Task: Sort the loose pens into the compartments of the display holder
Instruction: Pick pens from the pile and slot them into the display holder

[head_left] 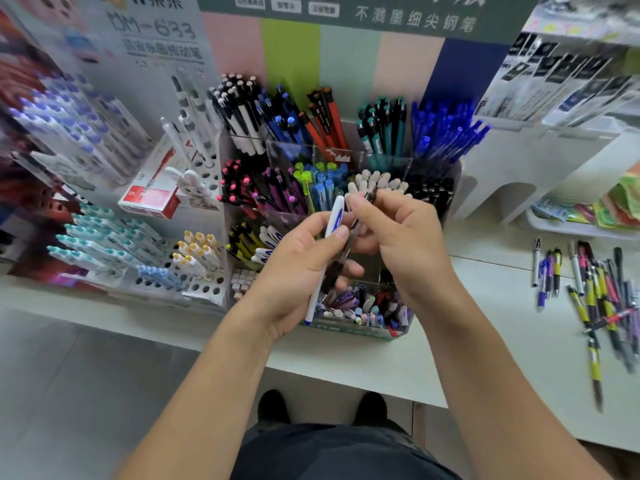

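Behind both hands, display holder (450,188) compartments hidden.

A stationery shop: a tiered display holder (450,188) of pens beneath printed brand signs (398,15)

Left hand (294,268) gripping white pen with blue markings (327,251), right hand (391,230) pinching slim dark pen (362,211), above clear compartmented display holder (346,327); loose pens (595,292) lying on white counter (502,341).

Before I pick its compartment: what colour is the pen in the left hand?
White with blue markings and a blue tip, the pen in the left hand; head view.
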Demonstrator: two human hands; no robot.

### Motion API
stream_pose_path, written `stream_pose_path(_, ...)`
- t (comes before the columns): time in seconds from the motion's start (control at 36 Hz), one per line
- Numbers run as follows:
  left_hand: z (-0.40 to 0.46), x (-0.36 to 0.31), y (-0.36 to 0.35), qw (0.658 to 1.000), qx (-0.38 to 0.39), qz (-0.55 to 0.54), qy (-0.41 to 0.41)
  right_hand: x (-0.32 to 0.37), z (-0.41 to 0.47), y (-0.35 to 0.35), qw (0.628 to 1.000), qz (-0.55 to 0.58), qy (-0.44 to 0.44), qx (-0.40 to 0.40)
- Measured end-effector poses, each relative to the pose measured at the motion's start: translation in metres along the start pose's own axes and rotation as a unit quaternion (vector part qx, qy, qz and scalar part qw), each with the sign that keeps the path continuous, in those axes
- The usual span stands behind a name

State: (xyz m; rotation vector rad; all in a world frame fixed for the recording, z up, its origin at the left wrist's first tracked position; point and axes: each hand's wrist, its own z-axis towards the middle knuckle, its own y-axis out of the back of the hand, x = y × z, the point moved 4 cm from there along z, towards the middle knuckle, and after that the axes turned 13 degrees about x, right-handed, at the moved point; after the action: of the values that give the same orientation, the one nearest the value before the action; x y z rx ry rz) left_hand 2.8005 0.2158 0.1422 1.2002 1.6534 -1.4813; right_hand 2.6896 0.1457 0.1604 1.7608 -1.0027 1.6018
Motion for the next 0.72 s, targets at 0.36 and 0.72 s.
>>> stream_pose_path(0.36,0.008,0.008,-0.006,0.999,0.014,-0.009,0.035,0.003,-0.003,0.042,0.995,0.090,0.028,0.015)
stream_pose_path(0.72,0.002,0.025,0.001,0.994,0.049,0.078,0.051,-0.011,-0.001,0.024,0.997,-0.078,0.015,-0.021)
